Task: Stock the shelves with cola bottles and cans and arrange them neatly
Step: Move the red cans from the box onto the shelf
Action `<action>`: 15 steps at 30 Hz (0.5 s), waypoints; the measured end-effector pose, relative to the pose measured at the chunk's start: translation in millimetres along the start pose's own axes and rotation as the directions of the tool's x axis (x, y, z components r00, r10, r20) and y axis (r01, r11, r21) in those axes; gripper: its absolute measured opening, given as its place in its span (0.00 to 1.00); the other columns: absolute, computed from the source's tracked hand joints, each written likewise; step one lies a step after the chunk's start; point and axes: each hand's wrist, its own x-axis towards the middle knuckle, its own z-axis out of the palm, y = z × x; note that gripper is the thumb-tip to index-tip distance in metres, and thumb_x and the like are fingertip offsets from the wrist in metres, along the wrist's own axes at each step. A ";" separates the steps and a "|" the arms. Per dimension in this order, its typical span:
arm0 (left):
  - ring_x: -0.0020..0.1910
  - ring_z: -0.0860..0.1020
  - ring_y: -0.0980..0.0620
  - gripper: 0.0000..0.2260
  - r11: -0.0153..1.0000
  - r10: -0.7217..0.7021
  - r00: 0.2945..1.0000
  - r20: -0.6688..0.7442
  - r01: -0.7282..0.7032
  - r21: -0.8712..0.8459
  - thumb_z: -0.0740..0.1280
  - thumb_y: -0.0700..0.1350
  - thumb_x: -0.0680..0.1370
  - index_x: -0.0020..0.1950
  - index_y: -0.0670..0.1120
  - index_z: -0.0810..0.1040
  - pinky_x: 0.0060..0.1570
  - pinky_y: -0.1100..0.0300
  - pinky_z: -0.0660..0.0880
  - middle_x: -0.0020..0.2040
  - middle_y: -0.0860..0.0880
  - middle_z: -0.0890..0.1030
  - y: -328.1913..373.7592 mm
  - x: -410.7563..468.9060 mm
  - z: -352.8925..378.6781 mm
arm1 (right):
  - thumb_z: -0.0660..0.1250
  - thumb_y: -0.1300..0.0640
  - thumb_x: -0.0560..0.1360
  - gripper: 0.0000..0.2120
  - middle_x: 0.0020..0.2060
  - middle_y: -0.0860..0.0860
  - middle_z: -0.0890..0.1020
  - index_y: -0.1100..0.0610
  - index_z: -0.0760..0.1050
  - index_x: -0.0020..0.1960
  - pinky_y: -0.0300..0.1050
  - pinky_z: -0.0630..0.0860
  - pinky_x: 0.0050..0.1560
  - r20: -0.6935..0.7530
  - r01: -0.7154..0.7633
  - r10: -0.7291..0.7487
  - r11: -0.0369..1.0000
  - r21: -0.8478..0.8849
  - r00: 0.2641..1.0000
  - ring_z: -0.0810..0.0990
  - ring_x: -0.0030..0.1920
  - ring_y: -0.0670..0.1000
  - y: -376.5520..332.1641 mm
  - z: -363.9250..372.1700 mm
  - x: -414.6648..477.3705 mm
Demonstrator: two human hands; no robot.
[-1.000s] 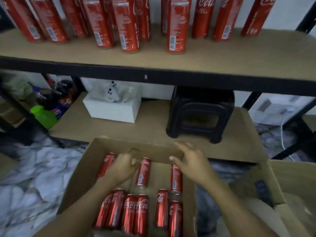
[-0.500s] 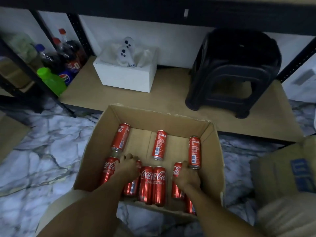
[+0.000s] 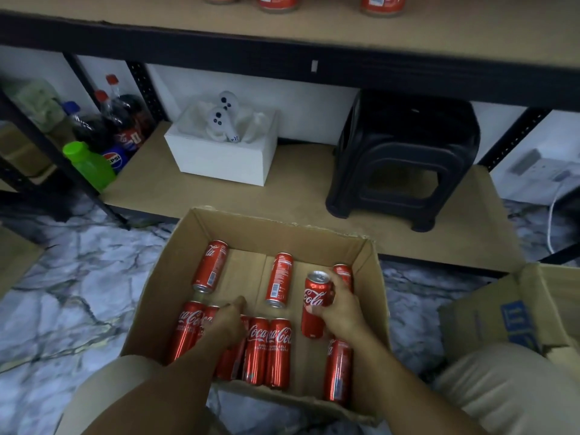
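- Cola can (image 3: 315, 304): my right hand (image 3: 342, 309) has fingers and thumb wrapped round its middle. The can is top end up, slightly tilted, and raised clear of the others inside the cardboard box (image 3: 276, 229).
- My left hand (image 3: 230, 323) lies back-up on the near row of cans (image 3: 255, 350), thumb pointing away from me. Its fingers are hidden underneath, so I cannot tell whether it has closed on 1 of them.
- To do this step well, I think I should get a full wrap round the middle of 1 can with the left hand before lifting. That way it won't slip or knock its neighbours, and I can bring both cans up together.
- The far cans (image 3: 279, 279), 3 of them, lie on their sides at the far end of the box, apart from each other.
- The box sits on the marble floor (image 3: 62, 293), just in front of the lower shelf (image 3: 298, 171), which bears a white box (image 3: 222, 158) and a black stool (image 3: 405, 158).
- The upper shelf (image 3: 439, 36) shows the bottoms of standing cans (image 3: 277, 2). I judge these 2 belong there, upright and in line with that row.
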 end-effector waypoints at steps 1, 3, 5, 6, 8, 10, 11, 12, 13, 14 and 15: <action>0.51 0.78 0.46 0.16 0.998 0.022 1.000 -0.006 -0.023 -0.056 0.70 0.37 0.73 0.51 0.52 0.67 0.51 0.54 0.75 0.49 0.48 0.78 0.9 -2.8 -1.0 | 0.81 0.61 0.67 0.45 0.69 0.47 0.75 0.40 0.63 0.76 0.53 0.78 0.63 0.012 0.031 -0.032 0.999 0.021 0.999 0.77 0.65 0.49 -9.6 -9.1 -0.5; 0.45 0.77 0.48 0.14 0.991 0.048 0.998 -0.033 -0.052 -0.123 0.69 0.35 0.73 0.47 0.51 0.68 0.44 0.57 0.74 0.42 0.51 0.76 1.0 -9.1 -3.1 | 0.80 0.60 0.68 0.45 0.69 0.45 0.74 0.37 0.63 0.76 0.53 0.77 0.64 0.034 0.095 -0.097 0.994 0.049 0.995 0.76 0.66 0.47 -28.0 -26.4 -3.3; 0.43 0.77 0.49 0.14 0.984 0.064 0.996 -0.064 -0.074 -0.165 0.69 0.35 0.73 0.46 0.51 0.68 0.39 0.62 0.71 0.40 0.52 0.76 3.3 -15.9 -5.5 | 0.80 0.58 0.68 0.44 0.69 0.43 0.73 0.36 0.63 0.76 0.53 0.77 0.65 0.023 0.163 -0.164 0.985 0.051 0.986 0.74 0.66 0.45 -45.3 -44.6 -8.9; 0.43 0.78 0.50 0.13 0.978 0.065 0.994 -0.089 -0.082 -0.193 0.69 0.35 0.74 0.47 0.50 0.68 0.39 0.63 0.70 0.41 0.52 0.77 7.0 -20.4 -8.2 | 0.81 0.57 0.68 0.44 0.69 0.41 0.73 0.36 0.63 0.76 0.52 0.77 0.65 0.005 0.204 -0.204 0.978 0.054 0.979 0.74 0.66 0.45 -53.4 -54.2 -12.4; 0.45 0.79 0.53 0.11 0.960 0.048 0.984 -0.171 -0.092 -0.265 0.69 0.37 0.76 0.51 0.49 0.70 0.44 0.61 0.74 0.44 0.51 0.79 17.5 -30.1 -18.3 | 0.81 0.56 0.68 0.43 0.68 0.40 0.74 0.34 0.64 0.74 0.51 0.79 0.63 -0.030 0.281 -0.280 0.958 0.052 0.960 0.76 0.64 0.43 -68.5 -74.2 -19.2; 0.46 0.80 0.54 0.11 0.922 0.042 0.960 -0.276 -0.144 -0.360 0.70 0.39 0.77 0.55 0.50 0.72 0.50 0.55 0.78 0.47 0.51 0.80 30.9 -41.1 -34.3 | 0.80 0.55 0.69 0.42 0.67 0.39 0.74 0.33 0.63 0.74 0.46 0.79 0.60 -0.052 0.335 -0.333 0.941 0.043 0.941 0.76 0.62 0.41 -85.0 -95.5 -26.8; 0.48 0.81 0.54 0.13 0.895 0.049 0.945 -0.323 -0.185 -0.406 0.71 0.38 0.77 0.57 0.50 0.73 0.52 0.53 0.79 0.49 0.51 0.81 38.8 -46.9 -44.0 | 0.80 0.55 0.69 0.42 0.66 0.39 0.74 0.33 0.63 0.74 0.43 0.79 0.58 -0.062 0.357 -0.354 0.933 0.042 0.933 0.76 0.61 0.40 -92.5 -106.2 -29.4; 0.49 0.81 0.55 0.16 0.863 0.060 0.930 -0.362 -0.231 -0.450 0.72 0.37 0.76 0.58 0.51 0.74 0.54 0.51 0.80 0.50 0.51 0.82 47.2 -52.8 -54.5 | 0.80 0.55 0.69 0.42 0.66 0.38 0.74 0.33 0.63 0.74 0.39 0.78 0.56 -0.072 0.382 -0.379 0.923 0.042 0.923 0.76 0.60 0.40 -100.6 -117.1 -32.5; 0.51 0.81 0.56 0.19 0.827 0.076 0.913 -0.402 -0.283 -0.486 0.74 0.35 0.73 0.59 0.52 0.75 0.55 0.52 0.79 0.51 0.52 0.83 56.9 -59.1 -65.5 | 0.80 0.55 0.69 0.42 0.66 0.38 0.73 0.33 0.63 0.74 0.37 0.76 0.55 -0.087 0.411 -0.407 0.911 0.036 0.909 0.75 0.61 0.39 -108.5 -128.1 -35.3; 0.52 0.81 0.57 0.21 0.791 0.094 0.893 -0.441 -0.336 -0.512 0.77 0.34 0.71 0.58 0.52 0.76 0.55 0.57 0.79 0.52 0.52 0.83 67.0 -65.2 -76.5 | 0.80 0.55 0.69 0.41 0.67 0.37 0.71 0.33 0.64 0.73 0.36 0.76 0.55 -0.105 0.444 -0.439 0.896 0.026 0.892 0.75 0.62 0.39 -116.1 -138.8 -37.7; 0.51 0.81 0.58 0.23 0.755 0.114 0.874 -0.473 -0.386 -0.531 0.78 0.33 0.69 0.57 0.51 0.77 0.54 0.63 0.77 0.53 0.52 0.83 78.9 -72.3 -87.6 | 0.80 0.55 0.69 0.41 0.68 0.37 0.71 0.33 0.64 0.73 0.37 0.77 0.56 -0.120 0.472 -0.467 0.881 0.014 0.876 0.74 0.63 0.39 -123.3 -149.6 -40.0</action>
